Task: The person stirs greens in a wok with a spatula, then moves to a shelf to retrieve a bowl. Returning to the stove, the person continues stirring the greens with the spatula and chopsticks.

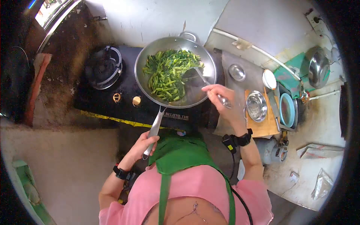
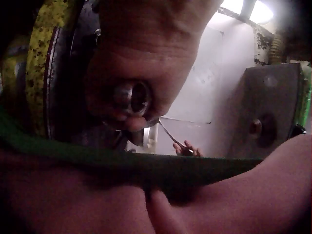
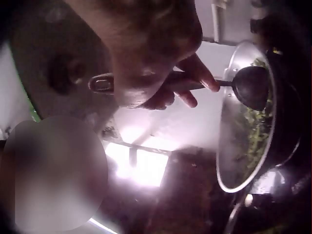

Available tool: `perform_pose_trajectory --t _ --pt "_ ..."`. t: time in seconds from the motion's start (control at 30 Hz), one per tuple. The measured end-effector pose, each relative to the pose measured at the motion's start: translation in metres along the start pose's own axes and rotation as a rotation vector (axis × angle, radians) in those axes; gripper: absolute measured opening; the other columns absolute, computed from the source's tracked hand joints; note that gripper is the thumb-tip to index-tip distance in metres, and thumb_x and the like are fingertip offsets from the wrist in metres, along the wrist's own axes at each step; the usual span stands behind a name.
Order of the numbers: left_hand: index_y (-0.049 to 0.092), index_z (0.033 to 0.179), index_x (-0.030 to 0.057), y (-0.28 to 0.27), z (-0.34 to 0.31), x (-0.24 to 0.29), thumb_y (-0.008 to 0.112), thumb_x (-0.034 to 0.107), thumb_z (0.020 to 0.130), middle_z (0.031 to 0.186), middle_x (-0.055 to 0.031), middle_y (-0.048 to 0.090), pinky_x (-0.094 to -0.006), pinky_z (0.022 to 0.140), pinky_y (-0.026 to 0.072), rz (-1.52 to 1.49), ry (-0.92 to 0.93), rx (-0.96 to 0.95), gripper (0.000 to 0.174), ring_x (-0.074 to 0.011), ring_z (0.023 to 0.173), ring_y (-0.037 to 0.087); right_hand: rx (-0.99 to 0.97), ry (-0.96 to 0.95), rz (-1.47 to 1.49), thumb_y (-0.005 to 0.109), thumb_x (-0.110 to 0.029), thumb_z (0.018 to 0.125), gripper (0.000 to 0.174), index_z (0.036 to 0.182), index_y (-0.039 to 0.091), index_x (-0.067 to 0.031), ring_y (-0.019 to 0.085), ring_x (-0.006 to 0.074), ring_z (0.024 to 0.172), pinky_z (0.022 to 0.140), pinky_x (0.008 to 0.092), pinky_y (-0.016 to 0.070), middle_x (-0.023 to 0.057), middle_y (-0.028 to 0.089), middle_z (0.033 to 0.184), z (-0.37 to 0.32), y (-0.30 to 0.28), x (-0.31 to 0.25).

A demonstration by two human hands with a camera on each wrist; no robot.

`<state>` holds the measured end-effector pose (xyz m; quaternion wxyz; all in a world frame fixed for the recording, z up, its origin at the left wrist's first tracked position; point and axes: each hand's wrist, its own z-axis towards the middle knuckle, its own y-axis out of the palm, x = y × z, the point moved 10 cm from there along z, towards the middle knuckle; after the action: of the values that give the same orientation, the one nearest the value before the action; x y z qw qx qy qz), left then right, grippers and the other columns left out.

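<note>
A wide steel wok (image 1: 140,77) on the stove holds chopped leafy greens (image 1: 168,73), heaped toward its left and middle. The left hand (image 1: 145,143) grips the wok's long metal handle (image 1: 156,122); in the left wrist view that hand (image 2: 141,63) is wrapped round the handle's end. The right hand (image 1: 224,98) holds a ladle (image 1: 202,76) by its handle, its bowl low among the greens at their right side. In the right wrist view the ladle's dark bowl (image 3: 251,87) is over the wok, and the right hand (image 3: 151,63) has its fingers round the handle.
An unused burner (image 1: 103,69) lies left of the wok, with two knobs in front. To the right are a small metal bowl (image 1: 237,72), a white bowl (image 1: 269,79), a steel basin (image 1: 256,106) on a board, and a blue-rimmed basin (image 1: 287,110). A wall stands behind the stove.
</note>
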<state>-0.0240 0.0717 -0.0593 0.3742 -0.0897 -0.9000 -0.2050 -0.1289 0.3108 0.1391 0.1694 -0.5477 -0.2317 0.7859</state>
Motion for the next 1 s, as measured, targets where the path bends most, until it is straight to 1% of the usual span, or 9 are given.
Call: perform_pose_trajectory --t 0.17,0.27,0.4,0.5,0.7,0.77,0.83,0.9,1.0 --pt "0.045 0.089 0.0050 0.003 0.000 -0.005 0.056 0.022 0.084 0.055 -0.0018 0.049 -0.0245 0.036 0.0376 0.002 -0.002 -0.040 0.021 -0.0114 0.039 0.045 0.197 0.065 0.046 0.057 -0.006 0.083 0.009 0.080 0.061 0.0001 0.052 0.0051 0.066 0.060 0.0207 0.0412 0.0038 0.067 0.088 -0.002 -0.009 -0.001" --pt "0.045 0.089 0.0052 0.000 0.002 0.001 0.056 0.021 0.084 0.054 -0.0020 0.049 -0.0244 0.036 0.0378 -0.019 0.014 -0.017 0.020 -0.0116 0.039 0.045 0.174 -0.099 0.077 0.057 -0.006 0.082 0.011 0.072 0.056 -0.0009 0.055 0.0088 0.065 0.060 0.0230 0.0429 0.0077 0.067 0.087 -0.024 0.015 0.013" --pt "0.045 0.088 0.0057 0.003 0.001 0.001 0.056 0.022 0.084 0.055 -0.0024 0.049 -0.0245 0.037 0.0379 -0.012 0.009 -0.065 0.020 -0.0120 0.039 0.045 0.084 0.060 0.091 0.059 -0.005 0.079 0.011 0.069 0.054 -0.0024 0.060 0.0136 0.066 0.062 0.0255 0.0459 0.0099 0.067 0.087 -0.051 0.017 -0.004" --pt "0.045 0.087 0.0062 0.002 0.000 0.000 0.055 0.022 0.085 0.055 -0.0027 0.049 -0.0248 0.037 0.0378 0.017 -0.004 -0.058 0.020 -0.0123 0.040 0.046 0.066 -0.260 0.083 0.062 -0.003 0.073 0.006 0.071 0.056 -0.0040 0.064 0.0228 0.071 0.064 0.0322 0.0500 0.0077 0.066 0.085 -0.052 0.046 -0.051" --pt "0.047 0.084 0.0073 0.001 0.000 -0.001 0.054 0.023 0.085 0.058 -0.0016 0.050 -0.0260 0.038 0.0400 0.058 0.026 -0.091 0.017 -0.0123 0.044 0.048 0.251 -0.270 -0.049 0.063 -0.005 0.074 0.007 0.072 0.057 -0.0065 0.062 0.0255 0.070 0.063 0.0339 0.0489 0.0076 0.064 0.087 -0.042 0.078 -0.004" --pt "0.044 0.078 0.0070 -0.001 -0.001 0.004 0.053 0.022 0.087 0.055 -0.0038 0.049 -0.0261 0.038 0.0379 0.032 0.030 -0.036 0.019 -0.0133 0.041 0.046 0.160 -0.280 -0.068 0.062 -0.008 0.075 0.004 0.076 0.058 -0.0074 0.062 0.0252 0.073 0.064 0.0348 0.0495 0.0067 0.064 0.093 -0.058 0.092 -0.004" --pt "0.046 0.079 0.0071 -0.001 -0.001 0.001 0.054 0.022 0.088 0.054 -0.0037 0.048 -0.0261 0.038 0.0377 -0.046 0.031 -0.062 0.020 -0.0140 0.041 0.046 0.100 -0.352 -0.272 0.061 -0.010 0.073 0.028 0.101 0.059 -0.0118 0.063 0.0249 0.078 0.065 0.0343 0.0531 0.0078 0.055 0.118 -0.086 0.110 -0.001" --pt "0.050 0.087 0.0065 -0.001 0.001 -0.001 0.052 0.036 0.089 0.056 -0.0041 0.049 -0.0272 0.040 0.0385 -0.081 0.069 -0.116 0.030 -0.0151 0.045 0.048 0.067 -0.221 -0.240 0.060 -0.006 0.069 0.050 0.118 0.052 -0.0125 0.063 0.0265 0.088 0.058 0.0333 0.0543 0.0101 0.044 0.132 -0.112 0.103 0.005" --pt "0.051 0.098 0.0074 -0.011 0.009 -0.029 0.041 0.055 0.088 0.060 -0.0025 0.048 -0.0260 0.039 0.0372 -0.480 -0.021 -0.019 0.050 -0.0149 0.044 0.045 0.214 0.092 -0.296 0.059 -0.006 0.070 0.051 0.119 0.050 -0.0136 0.062 0.0295 0.090 0.064 0.0365 0.0541 0.0111 0.044 0.132 -0.167 0.058 0.039"
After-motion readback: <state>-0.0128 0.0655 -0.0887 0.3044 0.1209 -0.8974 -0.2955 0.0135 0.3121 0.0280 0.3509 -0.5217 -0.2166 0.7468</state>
